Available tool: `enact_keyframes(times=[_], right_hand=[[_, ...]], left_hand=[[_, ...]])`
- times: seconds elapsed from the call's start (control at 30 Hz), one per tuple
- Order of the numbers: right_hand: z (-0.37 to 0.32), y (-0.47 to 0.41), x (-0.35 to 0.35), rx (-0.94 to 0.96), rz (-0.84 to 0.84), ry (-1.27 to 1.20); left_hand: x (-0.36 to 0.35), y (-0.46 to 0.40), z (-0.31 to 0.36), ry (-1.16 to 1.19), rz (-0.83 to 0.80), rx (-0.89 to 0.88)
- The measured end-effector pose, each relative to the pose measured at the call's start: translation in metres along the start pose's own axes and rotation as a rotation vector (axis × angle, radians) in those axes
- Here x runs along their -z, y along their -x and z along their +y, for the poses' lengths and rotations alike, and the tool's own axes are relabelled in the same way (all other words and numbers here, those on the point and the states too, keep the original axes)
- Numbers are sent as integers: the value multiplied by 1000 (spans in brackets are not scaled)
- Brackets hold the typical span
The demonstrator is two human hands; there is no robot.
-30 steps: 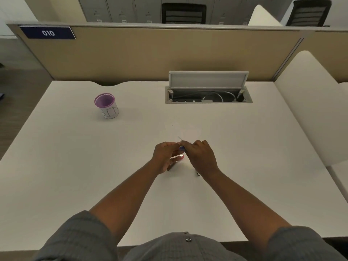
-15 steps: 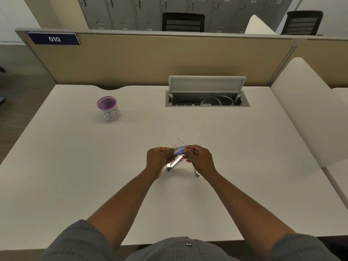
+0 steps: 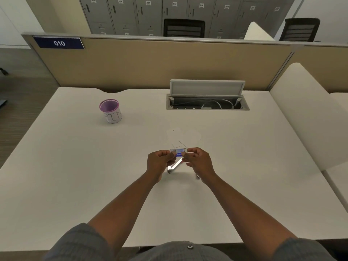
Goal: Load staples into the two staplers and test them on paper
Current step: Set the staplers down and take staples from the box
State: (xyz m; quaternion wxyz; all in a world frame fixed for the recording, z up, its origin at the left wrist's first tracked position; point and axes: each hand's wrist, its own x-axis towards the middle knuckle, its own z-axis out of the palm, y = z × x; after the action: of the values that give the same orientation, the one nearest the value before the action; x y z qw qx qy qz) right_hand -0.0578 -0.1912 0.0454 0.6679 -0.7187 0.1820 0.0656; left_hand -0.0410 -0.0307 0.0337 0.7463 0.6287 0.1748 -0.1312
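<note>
Here, both hands, left [image 3: 160, 160] and right [image 3: 197, 159], pinch the staple box [image 3: 178, 152] with curled fingers; open it level above the stapler [image 3: 175, 165] to avoid spilling.

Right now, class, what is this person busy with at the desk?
A person seated at a white desk holds a small blue and white box, likely staples, pinched between the left hand and right hand. Under the hands lies a stapler with its silver part showing; a second one is mostly hidden by the right hand. White paper sheets lie just beyond. A purple-rimmed cup stands far left. No stapling has begun.
</note>
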Motion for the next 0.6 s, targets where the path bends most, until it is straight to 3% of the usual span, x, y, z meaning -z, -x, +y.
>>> enact_keyframes(times=[0.33,0.6], right_hand=[[-2,-5,6,55,73,160],[-3,-8,6,176,33,329]], left_hand=[[-3,-2,4,58,-14,68],[-9,-2,9,188,-54,112]])
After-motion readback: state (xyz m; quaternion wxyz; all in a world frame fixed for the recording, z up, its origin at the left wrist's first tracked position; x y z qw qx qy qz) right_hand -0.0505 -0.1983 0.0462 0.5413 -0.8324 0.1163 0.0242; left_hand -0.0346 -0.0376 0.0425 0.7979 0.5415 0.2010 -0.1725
